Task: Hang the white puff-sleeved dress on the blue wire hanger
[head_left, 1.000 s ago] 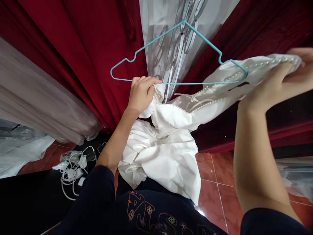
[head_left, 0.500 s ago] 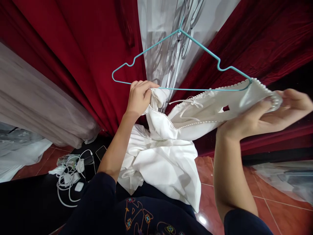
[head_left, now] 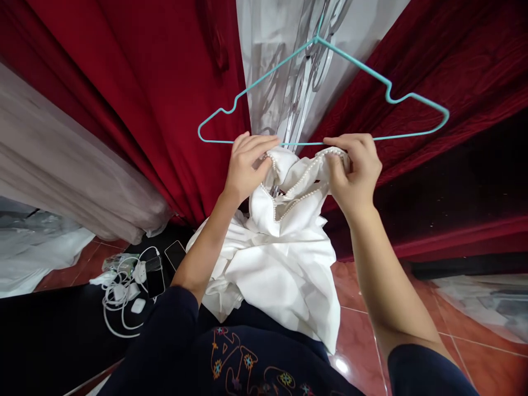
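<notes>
A white dress (head_left: pixel 280 269) with a pearl-beaded neckline hangs down in front of me, its skirt bunched against my lap. My left hand (head_left: pixel 249 165) pinches the dress's left shoulder edge, fingers over the bottom bar of the hanger. On the other side, my right hand (head_left: pixel 357 170) grips the right beaded edge, its fingers also at the bar. The light-blue hanger (head_left: pixel 350 61) is above both hands, with its two end loops bare. Both shoulder edges lie just under the bar, between the loops. Part of the beaded edge is hidden behind my fingers.
Dark red curtains (head_left: pixel 165 99) flank a white metal frame (head_left: pixel 303 93). To the left, a black surface (head_left: pixel 53 330) carries tangled white cables (head_left: pixel 117 297), a phone (head_left: pixel 155 278) and a small white case (head_left: pixel 138 306). Sheer fabric (head_left: pixel 487 302) lies over the red tiled floor (head_left: pixel 350 291) at right.
My right hand has moved left and up with the dress's right edge, away from the hanger's right loop. The neckline, stretched wide before, is now gathered. The hanger has shifted slightly right.
</notes>
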`<state>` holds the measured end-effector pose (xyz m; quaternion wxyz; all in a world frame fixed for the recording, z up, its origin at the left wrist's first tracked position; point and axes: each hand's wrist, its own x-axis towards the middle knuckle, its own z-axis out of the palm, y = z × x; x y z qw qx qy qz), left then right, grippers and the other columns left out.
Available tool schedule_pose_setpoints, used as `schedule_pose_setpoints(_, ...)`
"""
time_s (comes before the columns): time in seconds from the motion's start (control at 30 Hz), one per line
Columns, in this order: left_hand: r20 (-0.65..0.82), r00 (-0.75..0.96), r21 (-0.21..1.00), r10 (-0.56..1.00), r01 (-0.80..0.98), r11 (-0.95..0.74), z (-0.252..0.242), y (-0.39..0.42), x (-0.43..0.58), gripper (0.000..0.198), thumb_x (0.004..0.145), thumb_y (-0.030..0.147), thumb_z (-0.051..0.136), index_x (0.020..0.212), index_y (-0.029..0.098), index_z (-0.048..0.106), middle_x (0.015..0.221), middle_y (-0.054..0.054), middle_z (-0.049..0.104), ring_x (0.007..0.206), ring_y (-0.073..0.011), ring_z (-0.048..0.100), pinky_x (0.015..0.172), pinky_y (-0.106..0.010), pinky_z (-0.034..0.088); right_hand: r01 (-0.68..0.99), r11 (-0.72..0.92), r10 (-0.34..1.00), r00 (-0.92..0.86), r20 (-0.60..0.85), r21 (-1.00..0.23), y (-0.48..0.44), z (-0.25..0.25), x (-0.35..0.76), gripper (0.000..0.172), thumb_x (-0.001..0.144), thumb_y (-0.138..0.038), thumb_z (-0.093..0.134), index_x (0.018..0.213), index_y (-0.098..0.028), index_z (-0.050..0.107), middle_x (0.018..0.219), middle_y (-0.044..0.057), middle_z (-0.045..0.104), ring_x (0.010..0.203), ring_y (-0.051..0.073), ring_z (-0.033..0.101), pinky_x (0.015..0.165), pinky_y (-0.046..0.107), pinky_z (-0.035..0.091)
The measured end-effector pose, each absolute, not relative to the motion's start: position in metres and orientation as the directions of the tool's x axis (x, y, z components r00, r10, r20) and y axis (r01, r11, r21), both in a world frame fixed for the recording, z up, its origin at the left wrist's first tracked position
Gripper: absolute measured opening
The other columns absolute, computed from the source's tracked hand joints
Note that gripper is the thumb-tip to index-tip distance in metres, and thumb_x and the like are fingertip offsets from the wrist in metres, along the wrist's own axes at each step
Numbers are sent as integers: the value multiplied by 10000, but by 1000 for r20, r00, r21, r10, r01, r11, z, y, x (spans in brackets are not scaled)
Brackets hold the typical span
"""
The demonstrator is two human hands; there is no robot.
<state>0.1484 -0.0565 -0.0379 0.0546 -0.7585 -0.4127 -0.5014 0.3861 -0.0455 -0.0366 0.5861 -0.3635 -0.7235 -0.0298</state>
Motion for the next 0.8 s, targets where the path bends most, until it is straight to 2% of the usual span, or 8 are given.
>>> schedule_pose_setpoints(0.1, 856, -109, 411, 505, 737, -537, -62, -65, 133, 221, 995, 217, 555, 1170, 250, 687, 1208, -81, 673, 1191, -247, 639, 1080, -432, 482, 585, 699, 504, 6, 864, -412, -36, -43, 387, 323, 999, -453, 529, 1050, -240, 766, 991, 100, 684, 994, 261, 679, 907, 496, 573)
schedule_pose_setpoints(0.23, 680, -502, 728, 535, 554, -404, -89, -55, 86, 166, 1013, 351, 486, 1137, 244, 513, 871, -9, 552, 801, -171, 626, 705, -316, 467, 589, 659, 562, 28, 826, -468, -34, -45, 389, 325, 1005, -558, 514, 1020, -329, 744, 983, 113, 663, 1012, 283, 642, 940, 522, 532)
schedule_pose_setpoints(0.37, 612, -634, 784, 473, 409, -468, -66, -15, 30, 279, 1021, 460, 582, 998, 231, 426, 898, 17, 511, 837, -125, 568, 740, -324, 419, 549, 709, 521, 17, 853, -443, -37, -44, 389, 356, 1026, -536, 494, 1060, -295, 754, 976, 88, 651, 983, 264, 656, 919, 522, 549)
schedule_pose_setpoints(0.47, 721, -563, 685, 404, 491, -538, -23, 18, 9, 160, 1048, 168, 571, 970, 196, 434, 956, 20, 518, 796, -67, 500, 758, -293, 452, 562, 707, 503, 27, 864, -429, -40, -42, 387, 344, 1027, -503, 518, 1045, -264, 764, 968, 75, 656, 940, 238, 672, 881, 476, 569)
schedule_pose_setpoints(0.53, 730, -527, 680, 435, 497, -539, 5, 36, 12, 257, 1000, -9, 574, 946, 195, 427, 908, 45, 505, 695, -34, 449, 668, -223, 446, 567, 707, 492, 35, 870, -423, -42, -41, 385, 328, 1019, -482, 542, 1026, -249, 772, 951, 74, 665, 916, 229, 676, 854, 447, 573)
schedule_pose_setpoints(0.63, 706, -380, 703, 598, 477, -527, 35, 46, 37, 255, 988, 8, 637, 1006, 211, 483, 770, 71, 500, 590, -36, 475, 539, -197, 416, 583, 701, 481, 38, 876, -410, -45, -42, 381, 348, 1020, -483, 538, 1014, -226, 773, 931, 82, 673, 899, 228, 678, 825, 428, 578)
schedule_pose_setpoints(0.73, 691, -216, 688, 690, 488, -537, 47, 26, 75, 222, 1000, 180, 723, 1037, 277, 526, 870, 61, 630, 803, -96, 656, 719, -302, 586, 641, 654, 495, 39, 868, -401, -44, -42, 380, 399, 1036, -521, 485, 1004, -232, 759, 917, 94, 669, 891, 236, 678, 818, 433, 582)
schedule_pose_setpoints(0.8, 823, -211, 542, 527, 569, -618, 43, 2, 101, 282, 941, 109, 728, 1013, 311, 545, 1111, 23, 679, 1105, -147, 676, 962, -363, 586, 662, 638, 496, 36, 868, -393, -42, -42, 381, 416, 1044, -525, 458, 998, -233, 750, 904, 97, 662, 875, 237, 672, 817, 437, 581)
